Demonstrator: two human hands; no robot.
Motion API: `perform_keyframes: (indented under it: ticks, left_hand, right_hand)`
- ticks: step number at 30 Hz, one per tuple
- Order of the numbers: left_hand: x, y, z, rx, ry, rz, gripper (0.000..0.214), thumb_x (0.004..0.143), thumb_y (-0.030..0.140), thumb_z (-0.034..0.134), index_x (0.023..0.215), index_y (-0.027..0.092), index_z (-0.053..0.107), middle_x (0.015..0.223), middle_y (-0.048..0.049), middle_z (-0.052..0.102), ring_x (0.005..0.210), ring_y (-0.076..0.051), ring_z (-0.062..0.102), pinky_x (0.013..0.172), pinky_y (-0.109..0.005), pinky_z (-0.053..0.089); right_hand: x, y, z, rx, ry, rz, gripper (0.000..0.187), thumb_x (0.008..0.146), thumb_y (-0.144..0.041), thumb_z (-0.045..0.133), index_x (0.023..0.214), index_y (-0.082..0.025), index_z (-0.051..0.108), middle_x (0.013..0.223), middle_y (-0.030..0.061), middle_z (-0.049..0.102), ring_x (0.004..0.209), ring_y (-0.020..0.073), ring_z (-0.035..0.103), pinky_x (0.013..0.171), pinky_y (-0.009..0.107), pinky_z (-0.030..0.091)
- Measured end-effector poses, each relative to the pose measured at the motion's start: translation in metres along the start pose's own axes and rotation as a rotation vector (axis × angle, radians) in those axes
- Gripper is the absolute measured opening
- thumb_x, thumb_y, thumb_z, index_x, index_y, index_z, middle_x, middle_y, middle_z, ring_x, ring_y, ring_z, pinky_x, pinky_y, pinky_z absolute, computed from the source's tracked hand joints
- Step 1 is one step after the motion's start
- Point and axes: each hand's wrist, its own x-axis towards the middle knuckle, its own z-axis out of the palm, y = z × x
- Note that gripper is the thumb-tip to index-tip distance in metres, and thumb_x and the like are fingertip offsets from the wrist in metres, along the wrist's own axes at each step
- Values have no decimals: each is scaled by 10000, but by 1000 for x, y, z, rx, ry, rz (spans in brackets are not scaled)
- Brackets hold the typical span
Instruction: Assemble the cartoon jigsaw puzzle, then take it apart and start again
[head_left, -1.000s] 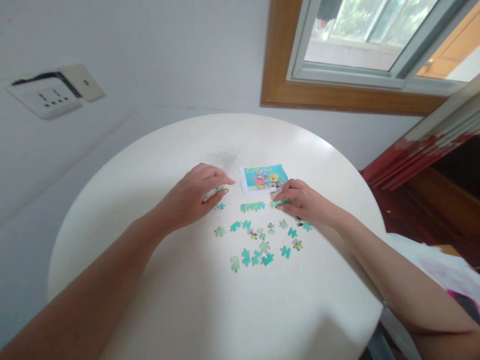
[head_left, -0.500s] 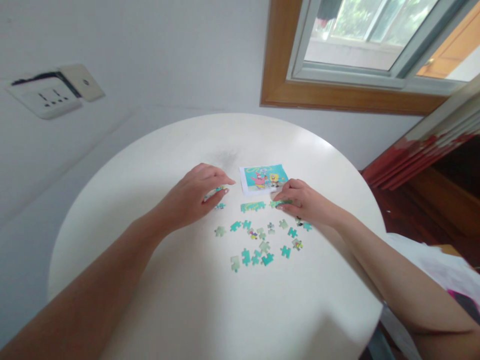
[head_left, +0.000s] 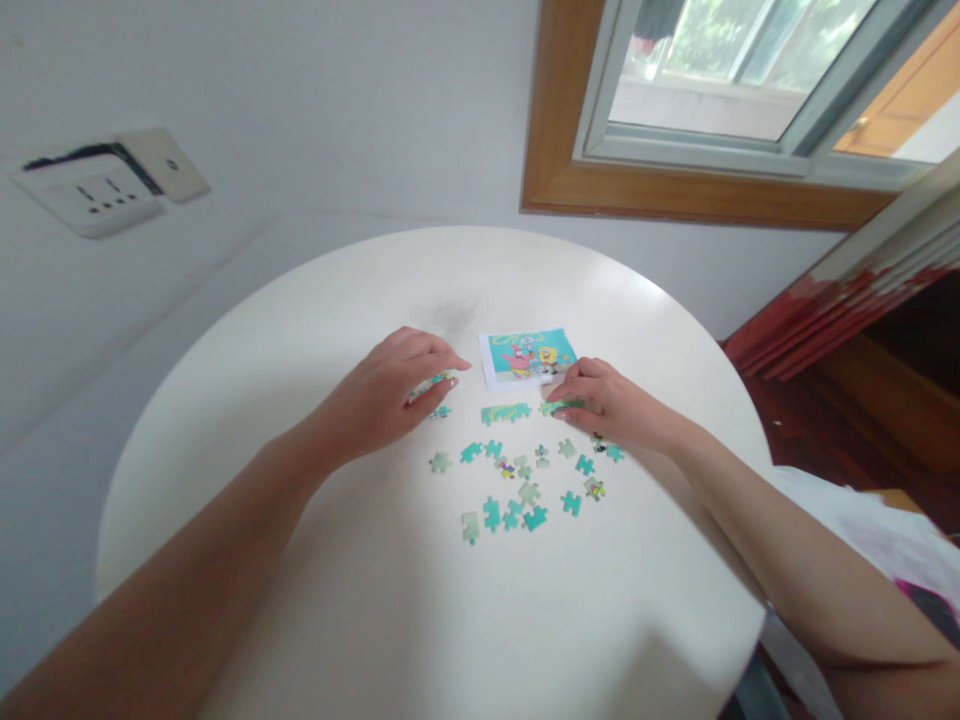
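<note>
My left hand [head_left: 401,385] rests over the table with thumb and forefinger apart, and it holds nothing that I can see. Some puzzle pieces [head_left: 441,411] lie beneath and beside its thumb, partly covered. My right hand [head_left: 592,402] has its fingers closed on a short joined strip of puzzle pieces [head_left: 550,408], mostly hidden by the fingers. Just left of it lies another joined strip [head_left: 504,413], green and teal. Behind them is a cartoon picture card [head_left: 525,355] with a pink and a yellow figure. Several loose puzzle pieces [head_left: 535,518] are scattered nearer to me.
Everything lies on a round white table [head_left: 360,620] against the wall. A wood-framed window [head_left: 562,180] is behind it, and a wall socket [head_left: 105,195] is at the left. To the right are a red and white curtain [head_left: 817,310] and a white plastic bag [head_left: 840,510].
</note>
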Motion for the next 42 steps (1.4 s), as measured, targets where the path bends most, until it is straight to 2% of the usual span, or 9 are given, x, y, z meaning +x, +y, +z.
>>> perform_keyframes:
  ticks: [6, 11, 14, 20, 32, 37, 42]
  left_hand:
    - [0, 1, 4, -7, -27, 7, 282, 912, 217, 452, 1098, 216, 663, 1059, -73, 656, 1004, -218, 573, 1036, -458, 402]
    - [-1, 10, 20, -34, -102, 100, 373, 861, 75, 454, 1102, 246, 682, 1098, -60, 650, 1054, -217, 560, 1005, -418, 418]
    - [-2, 13, 29, -37, -133, 132, 398, 856, 43, 454, 1126, 227, 680, 1117, -75, 639, 1065, -226, 541, 995, -410, 415]
    - [-2, 15, 35, -59, -140, 139, 351, 865, 52, 463, 1095, 203, 681, 1107, -84, 641, 1052, -234, 534, 973, -421, 414]
    - [-2, 12, 30, -63, -91, 120, 352, 870, 51, 468, 1140, 176, 656, 1095, -89, 631, 1055, -222, 539, 989, -403, 418]
    - [-3, 16, 36, -49, -144, 166, 397, 883, 64, 464, 1183, 235, 659, 1183, -76, 627, 1093, -233, 525, 996, -423, 404]
    - [-1, 19, 42, -27, -194, 220, 408, 874, 63, 463, 1201, 224, 645, 1239, -46, 643, 1088, -235, 521, 991, -405, 401]
  right_hand:
    - [0, -2, -1, -31, 10, 14, 233, 859, -263, 645, 1079, -217, 705, 991, 98, 599, 942, 225, 566, 898, 418, 456]
    - [3, -14, 4, -105, 168, 66, 222, 841, -244, 652, 1053, -253, 716, 1055, 91, 581, 992, 250, 520, 928, 445, 407]
    - [7, -22, 13, -111, 197, 89, 214, 843, -224, 636, 1037, -243, 724, 1057, 94, 585, 994, 254, 507, 927, 445, 399]
    - [12, -32, 26, -156, 121, 120, 263, 858, -321, 626, 1097, -239, 702, 1115, 101, 587, 1044, 274, 487, 925, 457, 386]
    - [12, -30, 26, -174, 72, 142, 297, 855, -370, 630, 1111, -234, 692, 1131, 96, 583, 1049, 269, 486, 917, 441, 388]
    - [13, -31, 26, -167, 71, 146, 252, 858, -321, 625, 1082, -232, 698, 1127, 98, 585, 1054, 268, 485, 910, 435, 389]
    - [14, -32, 27, -154, 79, 149, 212, 858, -290, 619, 1039, -229, 710, 1122, 88, 593, 1061, 265, 484, 924, 433, 382]
